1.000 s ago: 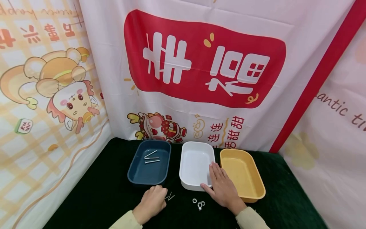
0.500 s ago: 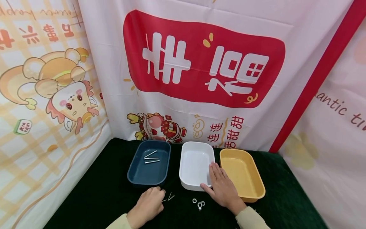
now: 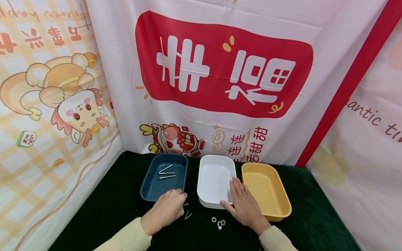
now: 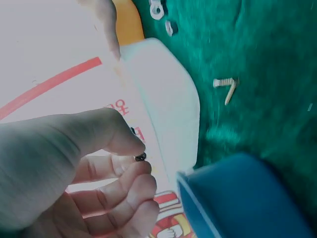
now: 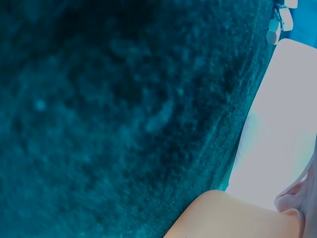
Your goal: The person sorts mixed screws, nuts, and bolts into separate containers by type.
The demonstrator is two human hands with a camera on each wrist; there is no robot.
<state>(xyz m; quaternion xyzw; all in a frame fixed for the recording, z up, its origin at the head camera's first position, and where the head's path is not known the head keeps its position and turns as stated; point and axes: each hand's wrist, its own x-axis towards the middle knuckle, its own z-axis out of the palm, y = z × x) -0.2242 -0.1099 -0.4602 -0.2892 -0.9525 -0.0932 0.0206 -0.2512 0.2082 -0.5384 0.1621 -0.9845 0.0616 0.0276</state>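
My left hand [image 3: 165,210] pinches a small screw [image 4: 140,157] between thumb and forefinger, its thin shaft poking out to the right in the head view. That hand is at the near edge of the blue tray [image 3: 147,190], overlapping its rim. Inside this tray lie several long screws [image 3: 167,177]. Just right of the left hand, two more screws [image 4: 225,83] form a V on the dark green cloth. My right hand [image 3: 246,208] rests with fingers extended along the right rim of the white tray [image 3: 213,204], thumb at its near corner.
A yellow tray [image 3: 276,211] stands right of the white one, partly behind the right hand. Several metal nuts [image 3: 220,225] lie on the cloth [image 3: 317,223] in front of the white tray. Printed fabric [image 3: 270,21] hangs behind and at both sides.
My left hand first shifted slightly left, then rose forward to the blue tray's near edge, carrying the screw. The two V-shaped screws on the cloth now show more fully. The right hand stays put.
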